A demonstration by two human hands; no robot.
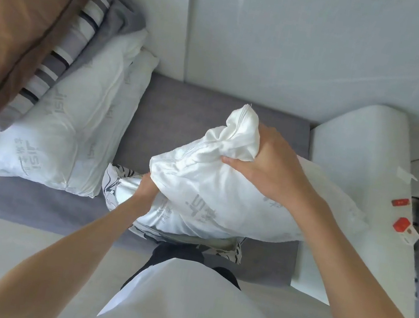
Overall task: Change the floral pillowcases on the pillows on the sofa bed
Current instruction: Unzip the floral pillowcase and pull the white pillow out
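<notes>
Left hand [147, 186] grip pinches floral pillowcase [115, 187]; right hand [266, 162] grip bunches white pillow [224, 197] corner. Stripping step; next, pull pillow free.

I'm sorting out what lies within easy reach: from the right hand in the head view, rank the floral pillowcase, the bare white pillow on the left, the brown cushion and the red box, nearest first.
From the right hand:
1. Floral pillowcase, just below and left, under the held pillow.
2. Red box, on the white surface at right.
3. Bare white pillow, at left on the sofa bed.
4. Brown cushion, far upper left, atop the stack.
</notes>
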